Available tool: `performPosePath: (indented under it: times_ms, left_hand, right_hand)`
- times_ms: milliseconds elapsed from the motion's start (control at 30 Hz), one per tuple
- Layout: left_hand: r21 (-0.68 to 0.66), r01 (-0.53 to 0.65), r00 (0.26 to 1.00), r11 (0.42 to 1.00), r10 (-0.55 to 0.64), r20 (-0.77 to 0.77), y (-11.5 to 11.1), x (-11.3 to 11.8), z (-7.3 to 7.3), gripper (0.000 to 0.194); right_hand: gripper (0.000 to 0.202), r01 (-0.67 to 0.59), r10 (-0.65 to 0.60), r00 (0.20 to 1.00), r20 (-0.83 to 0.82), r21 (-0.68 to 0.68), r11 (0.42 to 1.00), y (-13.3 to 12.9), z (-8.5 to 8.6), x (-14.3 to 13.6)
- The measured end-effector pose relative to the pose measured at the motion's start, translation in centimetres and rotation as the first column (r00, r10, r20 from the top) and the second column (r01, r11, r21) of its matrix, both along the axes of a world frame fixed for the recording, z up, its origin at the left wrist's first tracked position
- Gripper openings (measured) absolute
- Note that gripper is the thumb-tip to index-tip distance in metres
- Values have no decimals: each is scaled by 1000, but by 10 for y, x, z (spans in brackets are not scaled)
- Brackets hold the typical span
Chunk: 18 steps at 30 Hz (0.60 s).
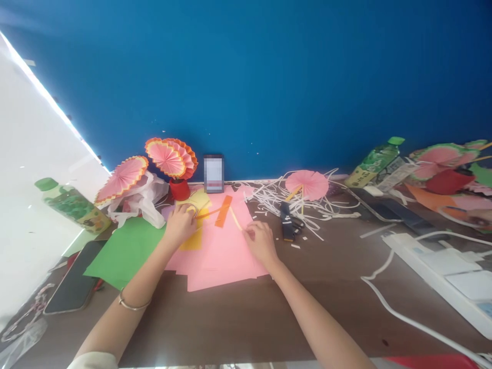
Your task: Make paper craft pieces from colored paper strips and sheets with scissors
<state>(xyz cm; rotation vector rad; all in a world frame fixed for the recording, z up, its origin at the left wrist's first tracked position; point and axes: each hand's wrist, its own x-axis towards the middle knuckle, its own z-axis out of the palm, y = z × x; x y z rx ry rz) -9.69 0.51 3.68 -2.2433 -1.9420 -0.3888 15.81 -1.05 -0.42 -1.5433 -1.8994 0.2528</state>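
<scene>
My left hand (181, 224) is over yellow paper, fingers curled together. A narrow orange paper strip (209, 212) runs from its fingertips towards the middle. My right hand (262, 241) rests at the right side of a stack of pink paper (221, 261), thumb and fingers pinched on the end of a thin pale yellow paper strip (236, 219). Between the hands, a wider orange paper piece (223, 211) lies on the pink sheets. Yellow paper (192, 241) shows beside my left hand, and green paper (132, 251) is under and left of my left forearm.
A phone (213, 174) stands against the blue wall, beside folded paper flowers (171, 158) in a red pot (179, 189). White paper strips (265, 197), a pink paper fan (307, 184), bottles (73, 205) and a power strip (434, 271) surround the workspace. Another person's hand (480, 218) is far right.
</scene>
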Motion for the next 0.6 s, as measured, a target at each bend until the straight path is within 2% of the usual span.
performPosePath:
  times_ms: [133, 267, 367, 467, 533, 600]
  left_hand:
    - [-126, -1, 999, 992, -5, -45, -3, -24, 0, 21]
    - [-142, 48, 994, 989, -33, 105, -5, -24, 2, 26]
    - [-126, 146, 939, 981, -97, 330, -7, -12, 4, 26]
    - [-30, 274, 842, 961, -225, 490, -11, 8, 3, 27]
    - [11, 379, 777, 925, -324, 539, -14, 23, 2, 28]
    - [18, 501, 709, 865, -423, 564, -20, 40, 0, 27]
  right_hand:
    - [13, -3, 3, 1000, 16, -1, 1000, -1, 0, -1]
    - [9, -15, 15, 1000, 23, 16, 1000, -3, 3, -2]
    - [9, -28, 30, 999, -30, 60, 998, -5, 7, -3]
    - [11, -75, 94, 987, -134, 143, 987, -7, 11, -3]
    - [25, -137, 175, 968, -178, 208, 969, -8, 13, -4]
    - [34, -199, 250, 953, -168, 274, 941, -11, 15, -5]
